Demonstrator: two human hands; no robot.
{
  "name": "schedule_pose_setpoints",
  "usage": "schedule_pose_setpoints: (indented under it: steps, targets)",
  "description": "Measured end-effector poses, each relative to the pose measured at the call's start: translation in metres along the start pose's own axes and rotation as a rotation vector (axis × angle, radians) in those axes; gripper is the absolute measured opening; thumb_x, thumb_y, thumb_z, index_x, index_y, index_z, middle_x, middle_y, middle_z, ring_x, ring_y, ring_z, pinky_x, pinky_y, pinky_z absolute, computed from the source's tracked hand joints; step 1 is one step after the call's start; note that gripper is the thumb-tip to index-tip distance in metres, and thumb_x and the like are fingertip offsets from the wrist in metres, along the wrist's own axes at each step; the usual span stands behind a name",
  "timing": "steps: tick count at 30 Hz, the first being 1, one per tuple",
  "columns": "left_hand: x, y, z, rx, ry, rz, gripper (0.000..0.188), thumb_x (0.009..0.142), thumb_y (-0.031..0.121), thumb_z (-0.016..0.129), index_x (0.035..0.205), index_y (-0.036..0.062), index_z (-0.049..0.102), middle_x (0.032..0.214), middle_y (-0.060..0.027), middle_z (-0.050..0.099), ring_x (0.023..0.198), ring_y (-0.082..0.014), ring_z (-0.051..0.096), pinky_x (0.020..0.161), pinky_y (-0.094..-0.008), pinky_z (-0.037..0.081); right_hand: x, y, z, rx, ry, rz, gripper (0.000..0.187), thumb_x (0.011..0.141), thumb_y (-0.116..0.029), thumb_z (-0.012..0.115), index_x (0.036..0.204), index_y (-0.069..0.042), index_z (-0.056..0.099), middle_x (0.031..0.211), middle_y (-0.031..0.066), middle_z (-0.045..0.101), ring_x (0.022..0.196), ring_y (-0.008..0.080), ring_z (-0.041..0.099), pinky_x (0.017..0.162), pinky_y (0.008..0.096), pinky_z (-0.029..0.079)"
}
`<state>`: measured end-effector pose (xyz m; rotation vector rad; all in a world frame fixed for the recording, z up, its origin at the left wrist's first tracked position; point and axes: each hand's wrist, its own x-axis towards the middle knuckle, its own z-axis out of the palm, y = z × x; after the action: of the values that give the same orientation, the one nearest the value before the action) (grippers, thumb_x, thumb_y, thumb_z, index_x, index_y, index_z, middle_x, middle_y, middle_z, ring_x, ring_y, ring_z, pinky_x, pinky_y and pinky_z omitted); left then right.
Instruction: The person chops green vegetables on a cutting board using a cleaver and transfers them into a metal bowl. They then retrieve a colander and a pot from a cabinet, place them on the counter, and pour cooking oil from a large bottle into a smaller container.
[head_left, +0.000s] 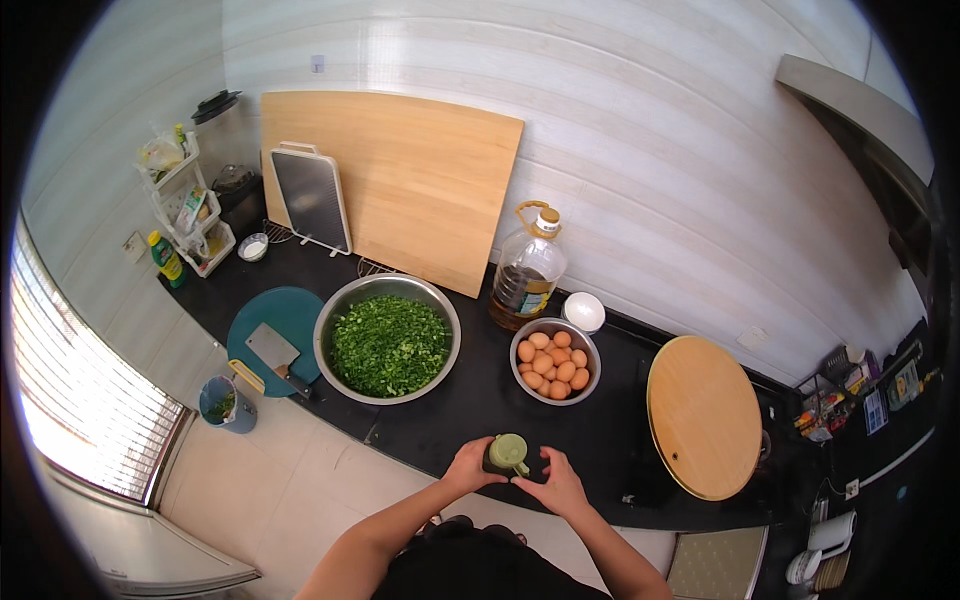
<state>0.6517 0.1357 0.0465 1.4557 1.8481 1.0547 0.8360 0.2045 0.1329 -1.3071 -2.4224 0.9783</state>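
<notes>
A small light-green cup [508, 450] with a handle is at the near edge of the black counter, between my two hands. My left hand [468, 467] curves along the cup's left side, its fingertips at the rim and the thumb held apart below. On the other side, my right hand [558, 486] has its fingers spread, with the thumb close to the handle. Whether the thumb touches the handle is too small to tell. Beyond the hands, a steel bowl [596, 385] holds several brown eggs [542, 362].
A large steel bowl [456, 358] of chopped greens [388, 345] stands left, beside a cleaver [272, 348] on a teal board [250, 315]. Farther back are an oil jug [530, 262], a white bowl [583, 312] and a leaning wooden board [400, 180]. A round wooden lid [705, 415] lies right.
</notes>
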Motion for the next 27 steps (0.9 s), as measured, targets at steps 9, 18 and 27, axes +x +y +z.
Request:
schedule_pose_setpoints:
  steps: [9,18,27]
  targets:
    - [0.025,-0.025,0.017,-0.074,0.051,0.211,0.067,0.052,0.025,0.081,0.110,0.0032,0.053,0.106,-0.0161,0.058,0.105,-0.0331,0.052,0.094,-0.0417,0.038,0.042,-0.047,0.023,-0.447,0.098,-0.161,0.058,0.063,-0.051,0.071,0.084,-0.002,0.050,0.081,0.0156,0.057,0.077,0.0314,0.060,0.061,0.0398,0.050]
    - [0.028,-0.005,0.003,0.075,0.070,0.235,0.059,0.049,0.030,0.079,0.100,0.0093,0.059,0.095,-0.0093,0.060,0.098,-0.0266,0.054,0.089,-0.0377,0.038,0.056,-0.027,0.017,-0.357,0.038,-0.385,0.050,0.064,-0.042,0.073,0.081,-0.002,0.050,0.077,0.0162,0.056,0.074,0.0328,0.058,0.065,0.0401,0.049]
    - [0.034,-0.010,0.008,0.112,0.069,0.253,0.059,0.047,0.030,0.080,0.098,0.0099,0.059,0.092,-0.0089,0.060,0.096,-0.0269,0.054,0.090,-0.0375,0.037,0.068,-0.021,0.003,-0.347,-0.075,-0.541,0.049,0.064,-0.040,0.073,0.085,-0.003,0.050,0.080,0.0145,0.056,0.077,0.0312,0.057,0.068,0.0387,0.048]
